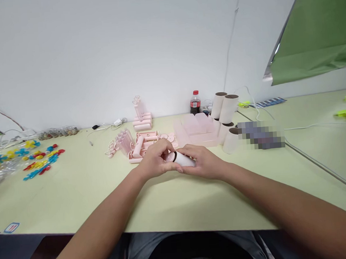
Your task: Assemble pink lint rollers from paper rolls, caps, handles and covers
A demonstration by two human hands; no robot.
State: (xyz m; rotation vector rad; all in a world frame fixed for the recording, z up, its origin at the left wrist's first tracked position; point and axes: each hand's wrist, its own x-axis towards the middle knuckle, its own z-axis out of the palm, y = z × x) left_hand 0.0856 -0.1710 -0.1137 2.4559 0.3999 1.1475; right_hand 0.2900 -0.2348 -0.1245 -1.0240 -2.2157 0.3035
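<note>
White tube, pink cap partly hidden by fingers.

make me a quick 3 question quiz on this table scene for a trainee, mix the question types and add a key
1. Which hand is at the pink disc on the end of the held white tube: the left hand or the right hand?
2. True or false: the bottle cap is green.
3. Fill in the blank: in the picture, the standing white tubes are to the ____ of the pale pink boxes.

Key:
1. The left hand; the right hand holds the tube's body.
2. False; it is red.
3. Right.
</note>
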